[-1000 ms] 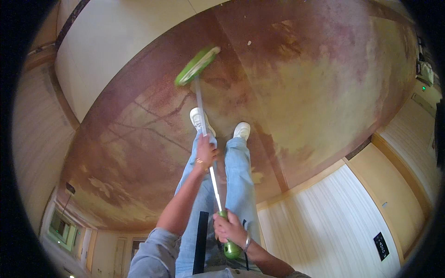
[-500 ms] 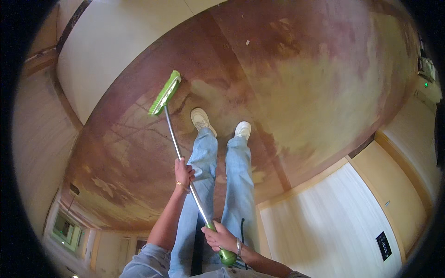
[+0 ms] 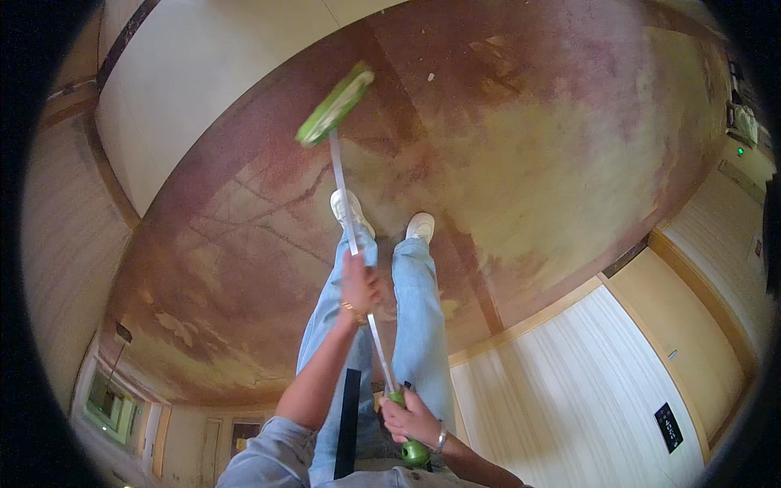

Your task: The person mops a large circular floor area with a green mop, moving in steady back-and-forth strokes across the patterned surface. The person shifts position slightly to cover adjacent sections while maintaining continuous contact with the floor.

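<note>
A broom [image 3: 339, 167] with a green bristled head and a thin silver pole slants across the view in front of my legs. My left hand [image 3: 359, 285] is wrapped round the middle of the pole, a little blurred by motion. Lower down, my right hand [image 3: 409, 417] grips the green handle end, whose rounded tip shows below the fingers. The broom head [image 3: 335, 106] is beyond my left shoe, over the patterned carpet; it is smeared, and I cannot tell whether it touches the carpet.
I stand on a brown, purple and yellowish carpet [image 3: 561, 179] in white shoes [image 3: 421, 227]. Small pale scraps [image 3: 430, 77] lie on it ahead. Smooth pale flooring [image 3: 211, 73] borders it at far left. A pale wall with a dark panel [image 3: 669, 429] is at right.
The broom head has swung forward and to the right, away from my feet. Both hands have shifted right with the pole, the left one also slightly forward, keeping their grip.
</note>
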Demonstrator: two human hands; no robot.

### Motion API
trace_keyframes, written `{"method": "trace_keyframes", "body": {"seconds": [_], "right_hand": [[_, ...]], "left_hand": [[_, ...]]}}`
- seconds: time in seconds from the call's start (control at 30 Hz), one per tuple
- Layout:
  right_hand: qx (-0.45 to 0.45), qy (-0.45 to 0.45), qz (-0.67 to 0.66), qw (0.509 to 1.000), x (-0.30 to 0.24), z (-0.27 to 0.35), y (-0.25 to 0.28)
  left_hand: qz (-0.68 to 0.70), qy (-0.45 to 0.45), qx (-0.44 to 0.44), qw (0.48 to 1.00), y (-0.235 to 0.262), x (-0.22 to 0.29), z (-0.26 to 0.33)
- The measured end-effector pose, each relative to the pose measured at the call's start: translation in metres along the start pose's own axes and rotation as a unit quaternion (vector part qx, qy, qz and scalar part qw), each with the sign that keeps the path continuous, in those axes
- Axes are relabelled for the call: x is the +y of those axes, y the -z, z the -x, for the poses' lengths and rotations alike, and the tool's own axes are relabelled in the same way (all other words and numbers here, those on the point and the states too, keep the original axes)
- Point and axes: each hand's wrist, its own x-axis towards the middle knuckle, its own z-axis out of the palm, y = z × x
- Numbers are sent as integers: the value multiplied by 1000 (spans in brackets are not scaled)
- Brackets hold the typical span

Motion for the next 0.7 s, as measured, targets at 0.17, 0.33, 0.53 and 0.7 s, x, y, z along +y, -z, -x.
{"method": "trace_keyframes", "body": {"seconds": [0.17,0.33,0.53,0.7], "right_hand": [[-78,-41,-56,994,-10,-31,4],[-14,37,-66,997,-29,-29,23],[24,59,-25,998,2,-5,18],[-58,-10,-5,998,27,-15,10]], "left_hand": [[-79,-46,68,994,46,10,-31],[2,13,-80,997,-20,-3,-56],[-29,-10,-87,996,-36,-15,-18],[-26,-32,3,999,41,-10,0]]}}
